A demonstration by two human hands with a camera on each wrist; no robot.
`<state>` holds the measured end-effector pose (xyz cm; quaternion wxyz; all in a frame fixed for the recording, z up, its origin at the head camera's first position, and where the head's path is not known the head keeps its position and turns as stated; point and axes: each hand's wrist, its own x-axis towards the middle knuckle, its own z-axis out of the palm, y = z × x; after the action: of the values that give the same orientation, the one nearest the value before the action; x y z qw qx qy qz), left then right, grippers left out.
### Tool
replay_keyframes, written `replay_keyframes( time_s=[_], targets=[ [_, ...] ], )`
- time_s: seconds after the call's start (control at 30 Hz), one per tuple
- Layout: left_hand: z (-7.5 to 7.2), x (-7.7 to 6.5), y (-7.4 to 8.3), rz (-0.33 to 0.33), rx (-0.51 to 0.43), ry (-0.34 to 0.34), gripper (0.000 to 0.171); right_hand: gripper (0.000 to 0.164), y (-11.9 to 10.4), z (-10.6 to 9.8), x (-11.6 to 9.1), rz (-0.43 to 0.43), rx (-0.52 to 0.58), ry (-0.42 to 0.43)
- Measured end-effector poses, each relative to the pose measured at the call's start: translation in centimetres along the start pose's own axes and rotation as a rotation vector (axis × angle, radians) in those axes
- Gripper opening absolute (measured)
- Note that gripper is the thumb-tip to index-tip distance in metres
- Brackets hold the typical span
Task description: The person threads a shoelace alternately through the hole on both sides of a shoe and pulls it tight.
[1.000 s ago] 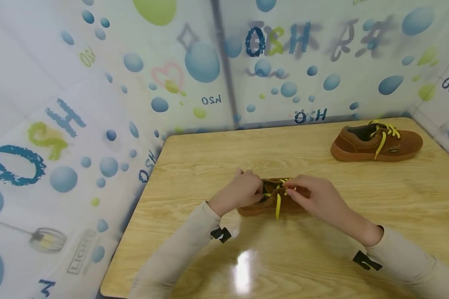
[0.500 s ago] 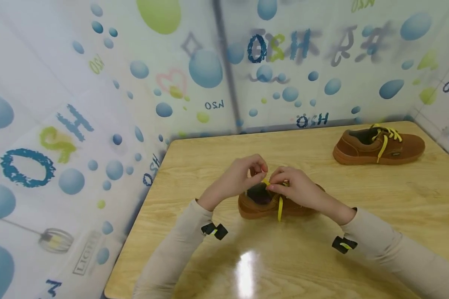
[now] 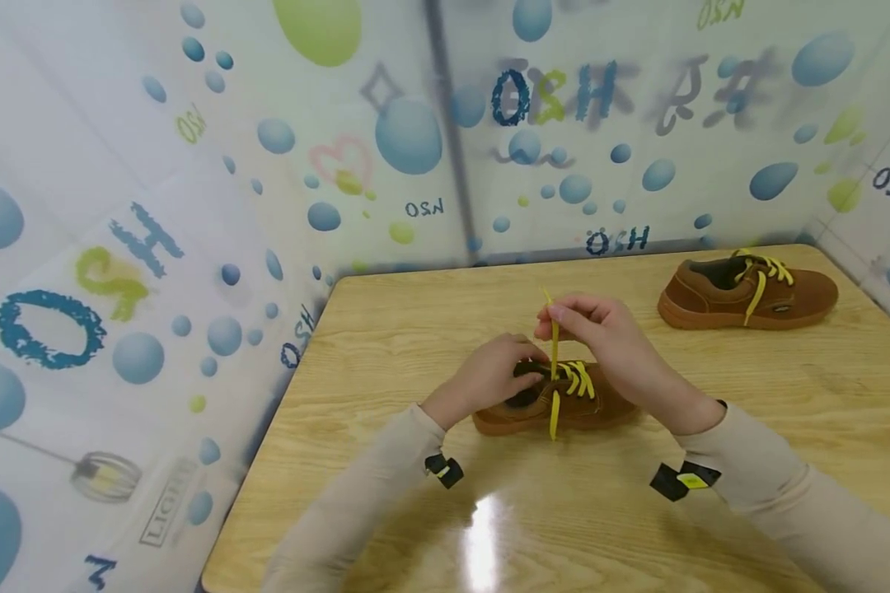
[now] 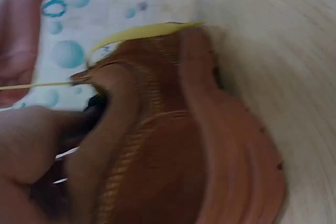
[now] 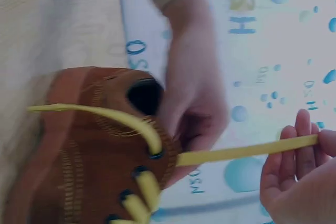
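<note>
A brown shoe (image 3: 606, 402) with yellow laces rests on the table. My right hand (image 3: 621, 350) is raised above it, pinching one shoelace (image 3: 555, 344) between thumb and fingers. That lace runs taut from the top eyelet in the right wrist view, while the other loose lace end (image 5: 89, 109) hangs over the shoe's side. At the shoe opening, my left hand (image 3: 489, 375) has its fingers curled by the collar (image 4: 113, 108), holding the shoe there. Its fingertips are partly hidden inside the opening.
Another brown shoe (image 3: 749, 290) with yellow laces stands at the back right of the wooden table (image 3: 386, 329). Walls with blue and green drop prints (image 3: 408, 148) border the table's back and left sides.
Both hands came together over the lacing, then parted. My right hand rose, drawing the yellow lace upward; my left hand lowered to the shoe opening. The far shoe stayed put.
</note>
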<state>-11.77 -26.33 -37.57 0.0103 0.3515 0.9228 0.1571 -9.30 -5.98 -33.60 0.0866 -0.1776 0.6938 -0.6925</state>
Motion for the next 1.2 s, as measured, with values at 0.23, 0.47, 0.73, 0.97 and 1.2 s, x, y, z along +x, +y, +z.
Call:
replay_keyframes(
  time_s=[0.23,0.47,0.73,0.97,1.2],
  targets=[
    [1.6,0.8,0.0,-0.027,-0.015,0.097,0.017,0.028,-0.9,0.1,0.0,-0.016,-0.022,0.043],
    [2.1,1.0,-0.5,-0.060,-0.092,0.119,0.019,0.026,2.6,-1.4,0.0,0.224,-0.406,-0.072],
    [2.1,0.7,-0.4,-0.082,-0.119,0.131,0.019,0.025,4.9,-1.1,0.6,0.233,-0.591,-0.112],
    [2.3,0.8,-0.4,-0.078,-0.120,0.146,0.020,0.025,5.0,-0.5,0.4,0.163,-0.687,-0.038],
    [2.1,0.9,-0.9,-0.096,-0.189,0.107,0.022,0.031,5.6,0.4,0.3,0.119,-0.701,0.036]
  ],
)
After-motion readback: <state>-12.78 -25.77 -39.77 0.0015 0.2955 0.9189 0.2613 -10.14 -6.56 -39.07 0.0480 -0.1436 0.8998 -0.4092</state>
